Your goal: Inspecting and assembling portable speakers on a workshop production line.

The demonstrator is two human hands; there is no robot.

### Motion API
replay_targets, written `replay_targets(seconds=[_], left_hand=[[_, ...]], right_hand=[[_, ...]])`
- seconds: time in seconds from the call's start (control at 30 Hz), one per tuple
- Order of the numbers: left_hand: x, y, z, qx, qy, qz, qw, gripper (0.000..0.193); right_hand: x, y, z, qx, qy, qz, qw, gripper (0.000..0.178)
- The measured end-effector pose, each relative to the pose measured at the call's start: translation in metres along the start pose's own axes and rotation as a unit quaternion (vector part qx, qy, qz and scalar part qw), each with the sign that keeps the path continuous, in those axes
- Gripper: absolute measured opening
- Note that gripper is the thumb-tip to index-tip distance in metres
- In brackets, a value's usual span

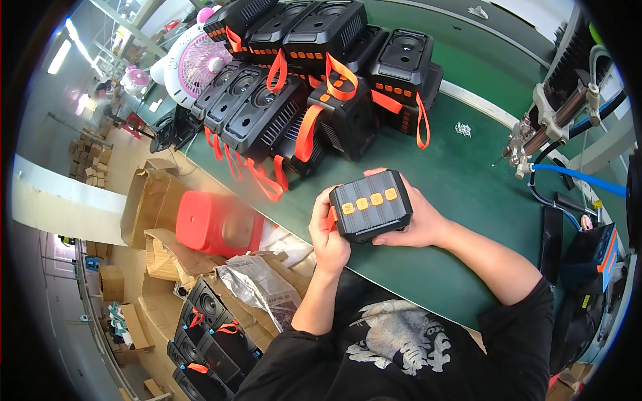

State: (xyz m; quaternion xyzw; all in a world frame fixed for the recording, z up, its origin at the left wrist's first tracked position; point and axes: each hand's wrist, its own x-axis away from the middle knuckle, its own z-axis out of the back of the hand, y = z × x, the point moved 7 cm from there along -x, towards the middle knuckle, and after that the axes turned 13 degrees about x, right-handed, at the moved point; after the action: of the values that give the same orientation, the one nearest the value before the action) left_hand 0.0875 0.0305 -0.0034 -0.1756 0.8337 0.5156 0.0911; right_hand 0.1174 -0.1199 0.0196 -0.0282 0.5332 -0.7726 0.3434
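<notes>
I hold a black portable speaker [372,212] over the near edge of the green bench [461,260]. Its ribbed face, with a row of orange buttons, is turned up. My left hand [328,234] is closed on the speaker's left end, where a bit of orange strap shows. Around the right end and underneath curls my right hand [421,217]; some of its fingers are hidden behind the casing. Just beyond, a black speaker [348,123] with an orange strap stands at the front of a stack of similar speakers [326,33].
A small pile of screws [463,129] lies on the bench. Metal tooling [521,144] with a blue hose [582,179] stands at the right. Left of the bench are a red stool [214,224] and an open carton holding several speakers [210,354]. A pink-and-white fan [194,67] stands behind.
</notes>
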Motion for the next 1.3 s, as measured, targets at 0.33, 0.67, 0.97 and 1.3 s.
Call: replay_targets(seconds=[0.33,0.67,0.97,1.3], left_hand=[[0.0004,0.0000,-0.0026,0.012,-0.020,0.003,1.000,0.040],[0.0005,0.0022,-0.0041,0.012,-0.018,0.007,1.000,0.042],[-0.0017,0.0015,-0.0021,0.008,-0.018,-0.011,1.000,0.034],[-0.0005,0.0007,-0.0026,0.003,-0.016,-0.004,1.000,0.037]], right_hand=[[-0.0008,-0.0025,0.0013,0.009,0.002,0.009,1.000,0.095],[0.0001,0.0006,0.0009,0.008,0.002,-0.013,1.000,0.094],[0.0012,0.0008,0.0012,0.009,0.009,-0.008,1.000,0.094],[0.0006,-0.0013,0.0014,0.032,-0.001,0.007,0.999,0.094]])
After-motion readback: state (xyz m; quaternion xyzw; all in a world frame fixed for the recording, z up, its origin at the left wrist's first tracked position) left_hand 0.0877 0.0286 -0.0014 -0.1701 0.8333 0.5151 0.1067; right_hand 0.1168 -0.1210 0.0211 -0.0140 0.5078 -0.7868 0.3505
